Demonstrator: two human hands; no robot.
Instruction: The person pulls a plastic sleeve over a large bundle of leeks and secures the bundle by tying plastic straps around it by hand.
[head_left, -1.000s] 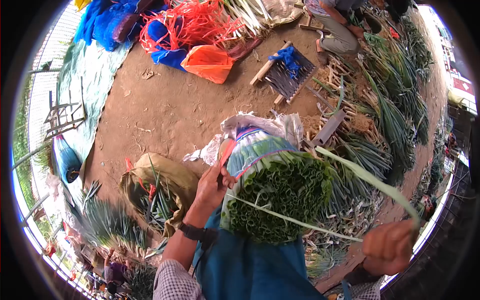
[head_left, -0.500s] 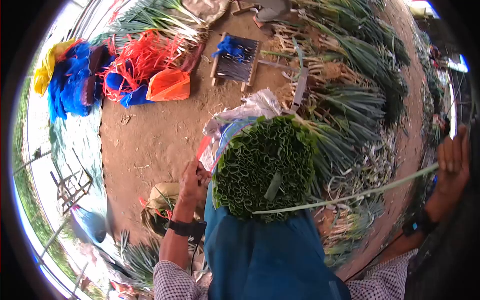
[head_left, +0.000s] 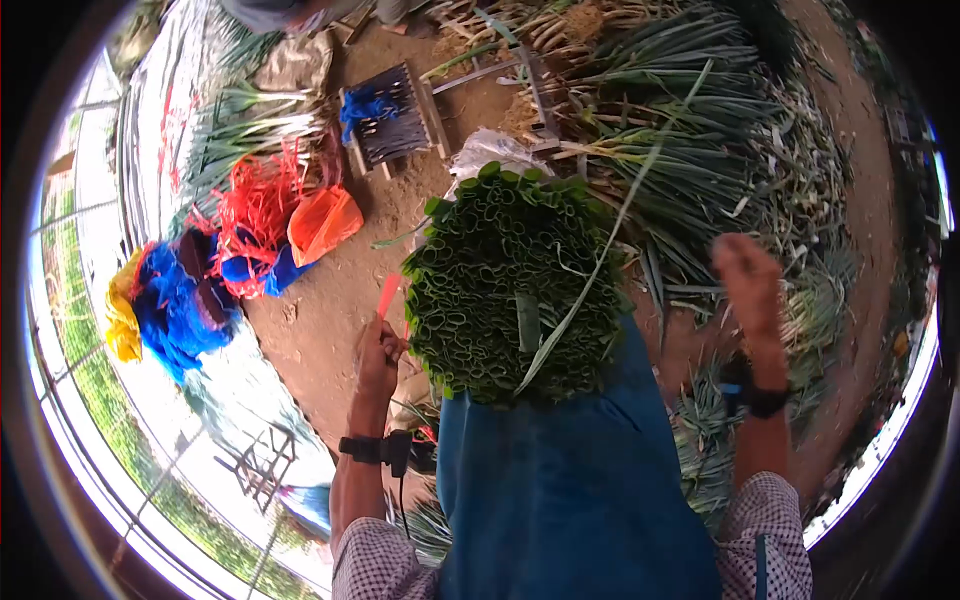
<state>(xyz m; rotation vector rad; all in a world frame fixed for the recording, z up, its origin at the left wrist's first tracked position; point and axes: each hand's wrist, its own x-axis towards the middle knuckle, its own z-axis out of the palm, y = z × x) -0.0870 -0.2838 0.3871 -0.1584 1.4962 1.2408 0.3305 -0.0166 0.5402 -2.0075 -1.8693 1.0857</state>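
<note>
A large round bundle of green onions (head_left: 500, 290) stands against my teal apron (head_left: 570, 490), its hollow cut leaf ends facing up. At the bundle's left side my left hand (head_left: 378, 352) is closed on a red plastic strip (head_left: 389, 296), which runs up along the edge. One long, pale green leaf (head_left: 620, 225) sticks out from the bundle's top toward the upper right. To the right, apart from the bundle, my right hand (head_left: 748, 278) is raised and blurred; I see no leaf in it, and its finger position is unclear.
Heaps of green onions (head_left: 670, 90) lie along the right, with leaf scraps (head_left: 800, 170) beyond. A low stool (head_left: 385, 115) with blue netting stands ahead. At left are red strips (head_left: 262, 205), an orange bag (head_left: 325, 228) and blue netting (head_left: 180, 300). Another person (head_left: 270, 12) is at the top.
My right hand has let go of the long leaf and moved inward to the left. The leaf has swung upward. My left hand keeps the red strip, and the view has turned.
</note>
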